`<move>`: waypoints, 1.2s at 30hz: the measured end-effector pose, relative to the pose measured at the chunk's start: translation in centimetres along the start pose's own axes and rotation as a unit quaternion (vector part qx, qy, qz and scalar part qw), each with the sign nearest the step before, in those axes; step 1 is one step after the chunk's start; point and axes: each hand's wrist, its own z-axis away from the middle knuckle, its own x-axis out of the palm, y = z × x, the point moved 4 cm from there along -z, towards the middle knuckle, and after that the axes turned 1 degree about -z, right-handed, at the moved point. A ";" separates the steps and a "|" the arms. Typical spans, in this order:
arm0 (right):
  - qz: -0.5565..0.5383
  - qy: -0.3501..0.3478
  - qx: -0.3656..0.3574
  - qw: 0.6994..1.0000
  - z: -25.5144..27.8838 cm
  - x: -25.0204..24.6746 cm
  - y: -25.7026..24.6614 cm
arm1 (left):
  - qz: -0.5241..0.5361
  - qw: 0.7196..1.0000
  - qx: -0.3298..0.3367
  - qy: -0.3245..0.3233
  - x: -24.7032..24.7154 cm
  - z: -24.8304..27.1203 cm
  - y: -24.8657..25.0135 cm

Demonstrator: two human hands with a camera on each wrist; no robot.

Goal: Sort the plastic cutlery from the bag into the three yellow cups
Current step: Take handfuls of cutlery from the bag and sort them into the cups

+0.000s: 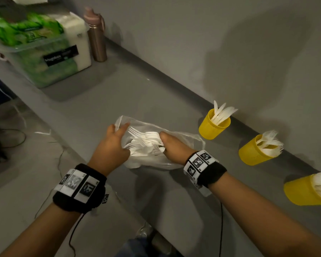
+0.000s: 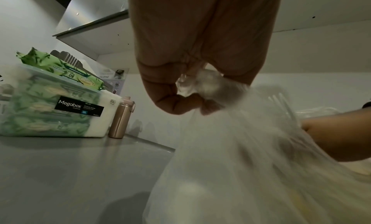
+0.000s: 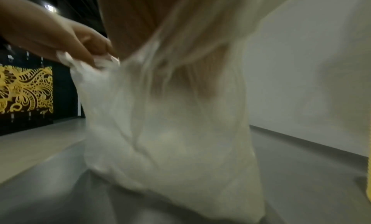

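Item: bag (image 1: 178,145), thin clear plastic, one, lying on the grey table (image 1: 119,86) just left of the cups. Its mouth edge is pinched by the left hand (image 1: 109,145), fingers curled on a bunch of film. The right hand (image 1: 171,145) is reached into the opening; its fingers are hidden among the contents, so it cannot be told whether anything is grasped.

Item: loose cutlery (image 1: 145,140), white plastic, inside the bag. Forks are recognised by their tines; the heap is tangled and cannot be counted.

Item: yellow cups, three, in a row along the wall. The far cup (image 1: 212,127) holds knives, about five. The middle cup (image 1: 252,154) holds forks, too bunched to count. The near cup (image 1: 302,193) holds spoons, partly cut off by the frame edge.

Item: storage box (image 1: 50,58), one, and bottle (image 1: 96,39), one, at the far left of the table.

Risks, as judged:
- Fork tines may be snagged in the film, so that neighbours are dragged out and dropped.
- The bag may be lifted with the piece if the left pinch slips.
- Several kinds may be drawn together and missorted.
- A light, top-heavy cup may be tipped by a careless drop.
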 end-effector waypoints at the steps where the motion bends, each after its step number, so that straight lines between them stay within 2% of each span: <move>1: 0.003 0.006 -0.009 1.000 0.0 -0.1 -0.2 | 0.007 1.000 0.002 0.004 -0.1 0.1 0.1; 5: -0.079 0.029 -0.021 0.996 1.1 -0.9 -0.1 | 0.043 0.999 0.025 0.009 -0.4 0.2 0.4; 9: -0.239 0.109 -0.006 0.965 4.1 -3.6 -0.6 | 0.086 0.994 0.049 0.048 -1.5 0.6 2.0; 13: -0.385 0.171 0.051 0.905 7.5 -6.4 -0.1 | 0.089 0.980 0.108 0.139 -3.4 1.3 5.1; 16: -0.516 0.225 0.076 0.823 10.6 -8.0 1.2 | 0.104 0.970 0.160 0.149 -3.5 1.9 8.4; 19: -0.584 0.300 0.084 0.750 13.8 -9.0 2.9 | 0.153 0.959 0.223 0.085 -1.5 2.3 12.4; 22: -0.614 0.370 0.087 0.691 17.2 -9.6 4.3 | 0.174 0.945 0.274 -0.044 2.5 3.0 16.5; 24: -0.618 0.409 0.101 0.664 19.3 -9.7 5.3 | 0.167 0.933 0.299 -0.113 5.5 4.1 19.2; 26: -0.611 0.435 0.113 0.652 21.3 -9.3 6.2 | 0.171 0.925 0.304 -0.150 8.1 5.3 21.5; 31: -0.597 0.478 0.124 0.633 25.5 -8.3 8.1 | 0.260 0.899 0.255 -0.241 13.7 7.1 26.1; 36: -0.557 0.532 0.154 0.619 29.5 -8.7 10.2 | 0.303 0.869 0.219 -0.324 18.0 7.9 29.2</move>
